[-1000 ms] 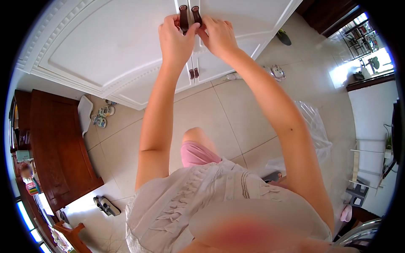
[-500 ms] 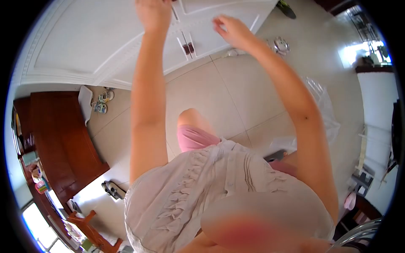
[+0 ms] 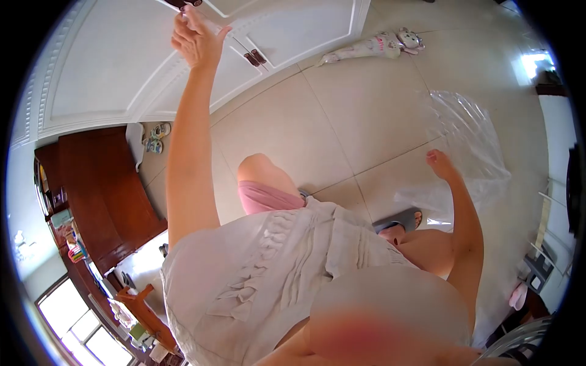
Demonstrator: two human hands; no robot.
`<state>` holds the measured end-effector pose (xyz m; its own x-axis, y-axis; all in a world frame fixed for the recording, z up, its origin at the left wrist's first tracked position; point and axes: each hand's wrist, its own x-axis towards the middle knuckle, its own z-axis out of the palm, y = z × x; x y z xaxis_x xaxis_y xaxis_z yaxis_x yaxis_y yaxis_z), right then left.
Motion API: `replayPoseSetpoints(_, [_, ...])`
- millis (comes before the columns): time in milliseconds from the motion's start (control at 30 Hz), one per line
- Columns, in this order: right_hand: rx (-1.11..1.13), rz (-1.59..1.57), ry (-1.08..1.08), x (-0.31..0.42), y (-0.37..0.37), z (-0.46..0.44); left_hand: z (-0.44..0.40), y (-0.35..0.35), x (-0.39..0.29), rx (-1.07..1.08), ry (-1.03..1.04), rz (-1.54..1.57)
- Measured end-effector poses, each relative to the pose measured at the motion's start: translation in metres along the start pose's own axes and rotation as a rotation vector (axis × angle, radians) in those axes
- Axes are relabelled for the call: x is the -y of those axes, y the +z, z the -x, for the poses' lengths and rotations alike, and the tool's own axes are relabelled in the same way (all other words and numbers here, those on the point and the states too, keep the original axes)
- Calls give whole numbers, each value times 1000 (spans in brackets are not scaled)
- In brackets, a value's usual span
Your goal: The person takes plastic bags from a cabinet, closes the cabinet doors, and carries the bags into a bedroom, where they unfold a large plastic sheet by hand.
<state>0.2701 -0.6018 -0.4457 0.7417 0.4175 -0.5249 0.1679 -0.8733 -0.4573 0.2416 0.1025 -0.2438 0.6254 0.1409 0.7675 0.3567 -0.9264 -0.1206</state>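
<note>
My left hand (image 3: 198, 41) is raised at the white cabinet (image 3: 110, 67), its fingers apart and its thumb stretched out, holding nothing. Its fingertips are close beside the dark upper handles (image 3: 182, 4), which the frame's top edge partly cuts off; whether they touch is unclear. My right hand (image 3: 441, 163) hangs low over the floor, away from the cabinet, with its fingers curled in and nothing visible in them. Behind it, a clear plastic sheet (image 3: 470, 134) lies on the tiles. Two dark lower handles (image 3: 255, 58) sit side by side on the cabinet doors.
A wrapped item with a cartoon-like head (image 3: 384, 46) lies on the floor by the cabinet. Dark red wooden furniture (image 3: 110, 189) stands at the left, with small shoes (image 3: 155, 140) behind it. A grey slipper (image 3: 400, 219) is on my foot.
Both hands were at the upper handles; my right hand came away and dropped down to the right. My left hand has opened its fingers. The view has shifted, showing more floor.
</note>
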Motion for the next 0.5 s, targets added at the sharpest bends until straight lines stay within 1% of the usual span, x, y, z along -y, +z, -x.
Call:
replayPoseSetpoints(133, [79, 94, 28, 8, 0, 18, -7, -7, -14, -16, 79, -132])
replayPoseSetpoints(200, [140, 50, 36, 20, -11, 26, -10, -1, -6, -90, 25, 104])
replayPoseSetpoints(233, [139, 53, 35, 13, -13, 30, -11, 2, -3, -92, 22, 104])
replayPoseSetpoints(300, [50, -5, 16, -10, -19, 32, -10, 4, 7, -108, 96, -55])
replayPoseSetpoints(333, [59, -7, 9, -25, -22, 28, -9, 5, 8, -102, 99, -66])
replayPoseSetpoints(400, [63, 153, 62, -67, -25, 38, -7, 11, -1, -120, -15, -5])
replayPoseSetpoints(467, [168, 510, -46, -140, -4, 34, -4, 16, 3, 40, 7, 73])
replayPoseSetpoints(500, [284, 504, 3, -141, -5, 40, -2, 31, 15, -74, 197, -174])
